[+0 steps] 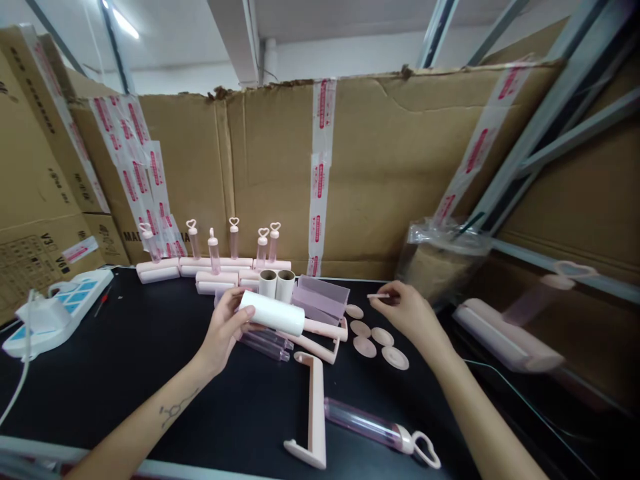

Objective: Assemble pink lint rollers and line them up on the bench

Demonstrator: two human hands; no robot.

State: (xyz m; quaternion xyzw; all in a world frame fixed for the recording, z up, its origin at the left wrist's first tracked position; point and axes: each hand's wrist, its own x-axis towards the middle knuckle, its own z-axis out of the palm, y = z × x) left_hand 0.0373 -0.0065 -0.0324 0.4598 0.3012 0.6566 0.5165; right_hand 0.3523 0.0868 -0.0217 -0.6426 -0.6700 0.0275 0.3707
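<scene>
My left hand [225,330] is closed around a white paper roll [273,312], held tilted above the black table. Between the fingertips of my right hand [405,307] is a pale pink disc [379,296], seen edge-on. Several similar round discs [365,347] lie just left of and below that hand. Behind the white roll stand two upright rolls [285,285] with hollow cores, beside translucent purple covers [320,300]. A pink bracket-shaped frame [316,413] lies in front, next to a clear pink tube handle [363,421] with a heart-shaped loop. More clear tubes [267,345] lie under my left hand.
Several assembled pink rollers [215,265] with upright heart-topped handles line the back left, and another [510,333] sits at the far right. A white power strip [65,313] lies at left. Cardboard [270,173] walls the back; a plastic-wrapped container [435,260] stands at right.
</scene>
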